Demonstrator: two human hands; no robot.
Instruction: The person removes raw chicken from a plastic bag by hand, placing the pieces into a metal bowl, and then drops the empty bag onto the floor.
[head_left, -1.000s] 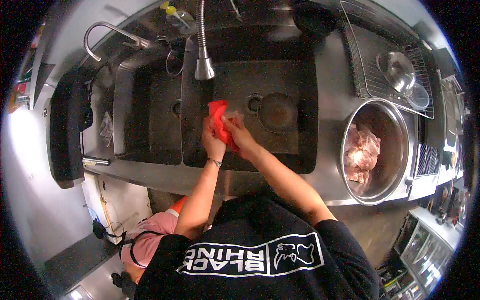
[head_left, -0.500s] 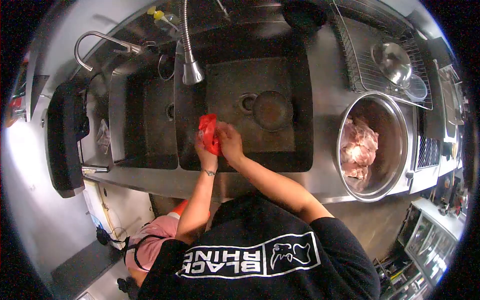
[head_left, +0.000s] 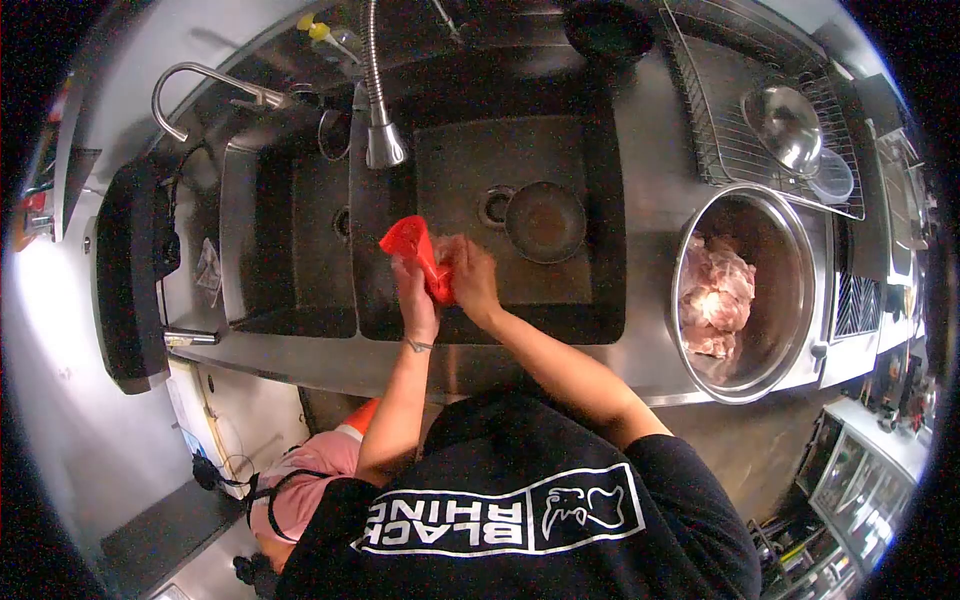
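Note:
Over the near left part of the large sink basin point(head_left: 550, 285), both my hands hold a thin, crumpled, bright red bag-like piece point(head_left: 425, 252). Its wider end flares up and to the left. My left hand point(head_left: 417, 295) grips it from below on the left, a bracelet at that wrist. On its right side, the fingers of my right hand point(head_left: 470, 272) are curled in against the red piece; a small pale patch shows between the hands. To the right on the basin floor, by the drain, rests a round dark pan point(head_left: 546, 222).
A spray faucet point(head_left: 385, 145) hangs over the large basin; a smaller basin point(head_left: 320, 240) lies left. A big metal pot point(head_left: 775, 330) of raw meat point(head_left: 716, 295) stands at right, below a wire rack point(head_left: 705, 130) with a metal bowl point(head_left: 785, 128). Another person point(head_left: 310, 470) is behind at left.
The red piece has shifted slightly right, and its upper end has opened out and tipped left. My right hand has moved a little right and its fingers have curled in more.

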